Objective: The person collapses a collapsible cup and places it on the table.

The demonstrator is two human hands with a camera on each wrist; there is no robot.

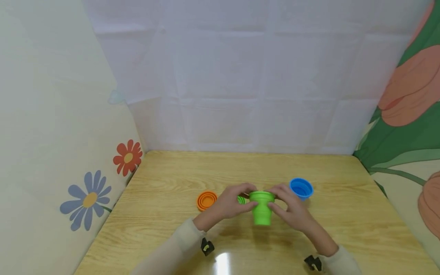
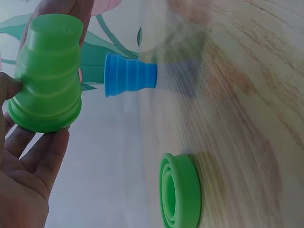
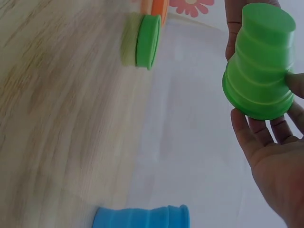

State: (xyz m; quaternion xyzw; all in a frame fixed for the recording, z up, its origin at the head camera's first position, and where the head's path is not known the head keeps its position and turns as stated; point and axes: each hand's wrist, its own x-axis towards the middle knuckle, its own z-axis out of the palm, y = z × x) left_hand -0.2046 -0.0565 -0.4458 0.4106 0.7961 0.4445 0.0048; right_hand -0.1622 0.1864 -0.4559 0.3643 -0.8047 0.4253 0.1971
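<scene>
Between both hands a green collapsible cup (image 1: 262, 209) is held upright above the table, pulled out to its full height with ringed sides. My left hand (image 1: 232, 201) grips it at the rim from the left, thumb on the near side. From the right, my right hand (image 1: 290, 208) holds the same rim, its thumb also in front. Below and behind the left fingers lies a second green cup (image 2: 183, 190), folded flat on the table, mostly hidden in the head view. An extended blue cup (image 1: 301, 188) stands beyond the right hand.
A folded orange cup (image 1: 206, 201) lies left of the left hand on the wooden table (image 1: 165, 229). A white cloth (image 1: 220, 95) hangs behind the table's far edge, with flower-printed cloths at the left and right sides.
</scene>
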